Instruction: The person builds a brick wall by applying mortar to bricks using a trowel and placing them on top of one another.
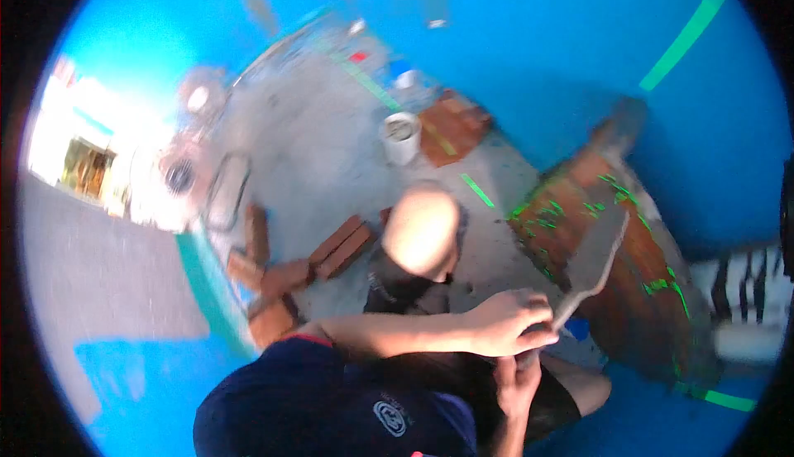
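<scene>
My left hand (506, 323) reaches across from the left and is closed around the handle of a grey trowel (597, 250). The blade points up and right and lies against the top of a low red-brick wall (637, 291) that carries green marks. Just under the left hand, my right hand (517, 382) comes up from below and touches the handle's end; blur hides its grip. My bare knee (422, 229) sits left of the wall.
Loose red bricks (331, 252) lie on the grey concrete floor (314, 151) to the left. Farther off stand a white bucket (401, 136) and a stack of bricks (453, 126). Blue sheeting (546, 35) with green tape strips surrounds the area.
</scene>
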Available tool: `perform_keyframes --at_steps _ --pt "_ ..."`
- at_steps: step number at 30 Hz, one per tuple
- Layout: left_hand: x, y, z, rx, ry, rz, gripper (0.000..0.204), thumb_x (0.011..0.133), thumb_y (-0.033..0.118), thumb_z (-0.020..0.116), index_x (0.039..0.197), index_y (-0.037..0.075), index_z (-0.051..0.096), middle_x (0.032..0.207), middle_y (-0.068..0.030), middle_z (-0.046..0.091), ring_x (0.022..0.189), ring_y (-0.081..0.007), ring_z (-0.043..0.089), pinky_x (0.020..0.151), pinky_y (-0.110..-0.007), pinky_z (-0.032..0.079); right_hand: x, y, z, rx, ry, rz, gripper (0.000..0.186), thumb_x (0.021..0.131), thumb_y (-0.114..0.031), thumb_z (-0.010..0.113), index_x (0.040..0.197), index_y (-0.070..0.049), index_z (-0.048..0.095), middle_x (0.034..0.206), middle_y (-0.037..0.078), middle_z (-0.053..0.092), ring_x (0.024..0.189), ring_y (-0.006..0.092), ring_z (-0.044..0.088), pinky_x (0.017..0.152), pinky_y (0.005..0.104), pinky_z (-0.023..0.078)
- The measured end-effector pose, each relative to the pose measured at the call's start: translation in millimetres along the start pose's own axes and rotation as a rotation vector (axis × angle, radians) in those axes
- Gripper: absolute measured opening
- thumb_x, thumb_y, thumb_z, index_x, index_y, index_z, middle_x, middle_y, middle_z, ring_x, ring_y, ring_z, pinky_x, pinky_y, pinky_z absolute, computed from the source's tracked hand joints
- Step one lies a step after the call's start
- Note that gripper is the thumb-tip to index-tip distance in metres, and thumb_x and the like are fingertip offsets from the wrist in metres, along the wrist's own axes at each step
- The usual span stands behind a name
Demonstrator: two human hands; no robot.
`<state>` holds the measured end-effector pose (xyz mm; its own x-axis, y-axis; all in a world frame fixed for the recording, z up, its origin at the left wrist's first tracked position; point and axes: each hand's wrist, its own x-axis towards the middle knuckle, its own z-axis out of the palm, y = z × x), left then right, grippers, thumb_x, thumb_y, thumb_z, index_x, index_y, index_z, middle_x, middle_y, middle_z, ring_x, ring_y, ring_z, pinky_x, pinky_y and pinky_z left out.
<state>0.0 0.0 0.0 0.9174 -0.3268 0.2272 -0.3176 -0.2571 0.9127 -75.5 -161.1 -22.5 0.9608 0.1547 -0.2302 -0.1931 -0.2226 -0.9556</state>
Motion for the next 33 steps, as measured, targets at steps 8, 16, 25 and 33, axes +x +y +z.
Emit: perform_keyframes --at_steps 8,16,25,33 --pt "-119 -49 -210 0.252 0.796 -0.566 0.03 0.09 0.032 0.065 0.083 0.003 0.063 0.069 -0.013 0.062 0.068 -0.0161 0.063 0.061 -0.032 0.048 -15 73 -12 -0.049 -0.022 0.602 0.028 0.095 -0.028 0.061 0.076 -0.011 0.048 0.055 -0.005 0.037 0.043 0.0055 0.034 0.04 0.0232 0.024" --pt "-299 -193 -264 0.788 0.954 -1.071 0.015 0.075 0.013 0.061 0.072 0.0 0.054 0.068 -0.021 0.058 0.067 -0.0378 0.06 0.061 -0.045 0.045 28 113 -32 0.41 0.116 1.026 0.023 0.098 -0.029 0.054 0.083 -0.013 0.053 0.054 -0.007 0.032 0.04 0.0084 0.029 0.04 0.0241 0.026" --pt "-357 -235 -125 0.406 0.609 -1.547 0.071 0.078 0.014 0.063 0.141 0.003 0.033 0.132 -0.0256 0.044 0.123 -0.0416 0.045 0.102 -0.046 0.042 38 127 -41 0.538 -0.038 1.154 0.027 0.104 -0.031 0.037 0.094 -0.011 0.053 0.057 -0.007 0.031 0.045 0.0068 0.033 0.042 0.0219 0.028" --pt "-370 -206 -20 0.167 0.501 -1.467 0.056 0.077 0.014 0.059 0.13 0.0 0.046 0.121 -0.0242 0.055 0.114 -0.0412 0.053 0.096 -0.047 0.046 69 122 -30 0.555 -0.107 1.17 0.024 0.104 -0.025 0.039 0.094 -0.009 0.053 0.067 -0.003 0.045 0.049 0.0075 0.039 0.044 0.0181 0.033"
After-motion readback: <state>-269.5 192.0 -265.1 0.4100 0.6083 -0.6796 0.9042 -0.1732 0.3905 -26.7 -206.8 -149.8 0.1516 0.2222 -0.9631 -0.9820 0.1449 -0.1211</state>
